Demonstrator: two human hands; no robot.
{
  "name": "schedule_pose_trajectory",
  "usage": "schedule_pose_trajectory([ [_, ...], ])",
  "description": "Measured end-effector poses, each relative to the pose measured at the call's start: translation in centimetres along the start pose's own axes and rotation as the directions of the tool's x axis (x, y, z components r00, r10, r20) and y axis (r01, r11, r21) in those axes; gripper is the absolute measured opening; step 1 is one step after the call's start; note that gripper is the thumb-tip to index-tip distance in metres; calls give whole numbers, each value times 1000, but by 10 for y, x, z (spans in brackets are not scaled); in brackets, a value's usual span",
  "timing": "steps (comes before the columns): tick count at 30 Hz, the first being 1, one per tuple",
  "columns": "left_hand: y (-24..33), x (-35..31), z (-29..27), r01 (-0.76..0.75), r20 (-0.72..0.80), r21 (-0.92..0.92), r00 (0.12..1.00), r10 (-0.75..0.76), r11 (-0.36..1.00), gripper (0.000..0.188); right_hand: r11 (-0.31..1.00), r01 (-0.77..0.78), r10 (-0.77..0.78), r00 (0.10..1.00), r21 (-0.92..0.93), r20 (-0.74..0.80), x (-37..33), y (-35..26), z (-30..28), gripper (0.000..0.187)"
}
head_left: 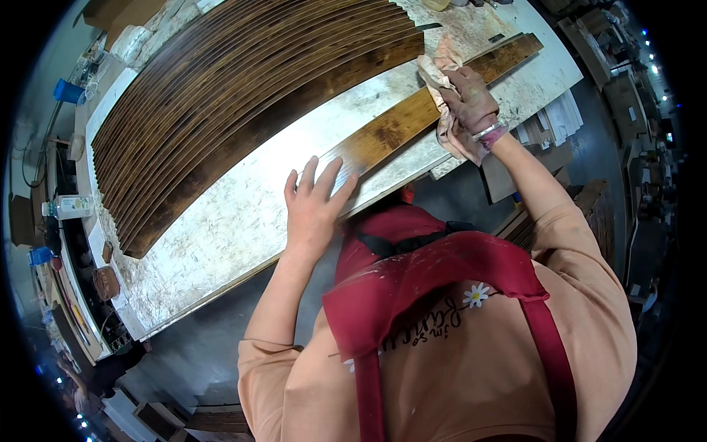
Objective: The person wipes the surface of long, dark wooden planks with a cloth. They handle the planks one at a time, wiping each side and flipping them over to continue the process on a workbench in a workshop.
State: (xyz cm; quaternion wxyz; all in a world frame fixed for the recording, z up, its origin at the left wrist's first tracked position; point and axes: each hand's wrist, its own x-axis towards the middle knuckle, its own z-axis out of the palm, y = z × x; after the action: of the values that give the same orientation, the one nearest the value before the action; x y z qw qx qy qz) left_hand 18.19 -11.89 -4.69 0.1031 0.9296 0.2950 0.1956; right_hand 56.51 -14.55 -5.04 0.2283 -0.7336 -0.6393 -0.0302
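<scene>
A single brown-stained wooden board (pixel 394 131) lies along the near edge of the white worktable (pixel 228 228). My left hand (pixel 313 210) is open, its spread fingers resting on the board's left end. Further right, my right hand (pixel 471 101), in a brown-stained glove with a pink cuff, presses a crumpled, pale pinkish rag (pixel 449 132) onto the board. The rag hangs over the board's near side. Behind it lies a row of dark stained boards (pixel 250 96), set closely edge to edge across the table.
On the left stand a white bottle (pixel 72 207), a brown block-like object (pixel 106 283) and a blue container (pixel 68 91). Pale strips (pixel 556 121) are stacked beyond the table's right edge. A person (pixel 88 390) shows at the far lower left.
</scene>
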Motion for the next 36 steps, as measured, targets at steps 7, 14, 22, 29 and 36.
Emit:
schedule_pose_trajectory([
  [7, -3, 0, 3, 8, -22, -126, 1000, -11, 992, 47, 1000, 3, -3, 1000, 1, 11, 0, 1, -3, 40],
  [14, 10, 9, 0, 92, -44, -132, 994, -99, 987, 34, 943, -21, 41, 998, 331, -55, -1, 27, 2, 39],
  [22, 5, 9, -1, 85, -7, -196, 996, -88, 977, 28, 955, -36, 57, 996, 293, -62, -1, 33, 1, 41],
  [29, 12, 29, -14, -15, 44, -76, 999, 18, 997, 30, 982, -21, 32, 998, 190, -58, 0, 25, 0, 38],
  [36, -1, 26, -7, -120, 23, -166, 992, 125, 979, 37, 985, -17, 34, 995, 169, -96, 0, 22, 2, 36],
])
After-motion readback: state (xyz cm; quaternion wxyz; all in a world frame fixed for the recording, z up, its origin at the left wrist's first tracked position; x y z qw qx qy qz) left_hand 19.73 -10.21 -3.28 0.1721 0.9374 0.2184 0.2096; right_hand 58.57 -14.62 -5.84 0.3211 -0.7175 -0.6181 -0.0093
